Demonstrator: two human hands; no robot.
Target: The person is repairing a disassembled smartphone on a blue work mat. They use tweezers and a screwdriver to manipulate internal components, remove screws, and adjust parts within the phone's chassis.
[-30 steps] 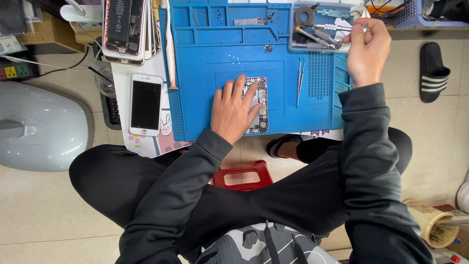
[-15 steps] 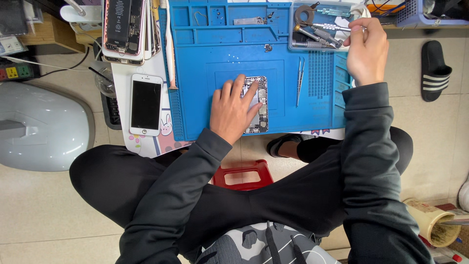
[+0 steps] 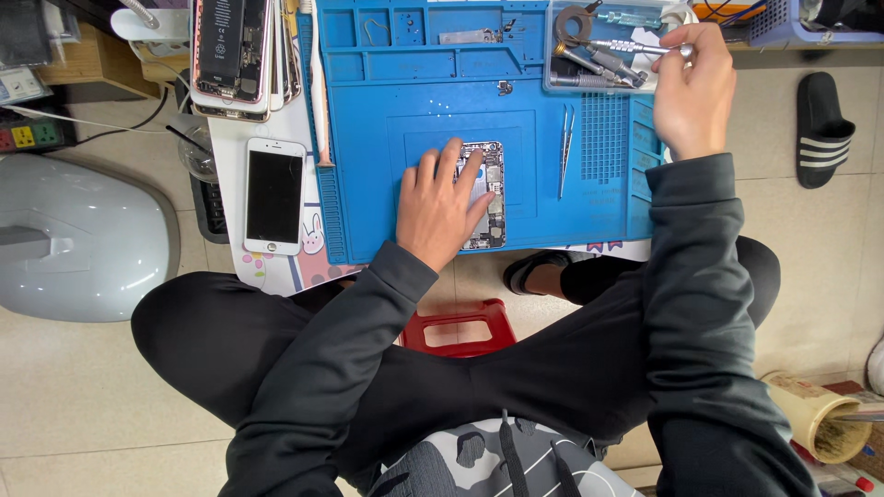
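The left hand (image 3: 440, 210) lies flat, fingers spread, pressing an opened phone (image 3: 485, 195) on the blue repair mat (image 3: 387, 138) at the centre. At two o'clock, the right hand (image 3: 692, 92) has its grip pinched on a silver screwdriver (image 3: 624, 46) over the clear tool tray (image 3: 600, 85). Tweezers (image 3: 564, 149) lie just right of the phone.

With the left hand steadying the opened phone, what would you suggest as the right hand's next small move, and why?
Probably lift the screwdriver out of the clear tray: the right hand pinches its end there, while the left hand pins the opened phone on the blue mat.
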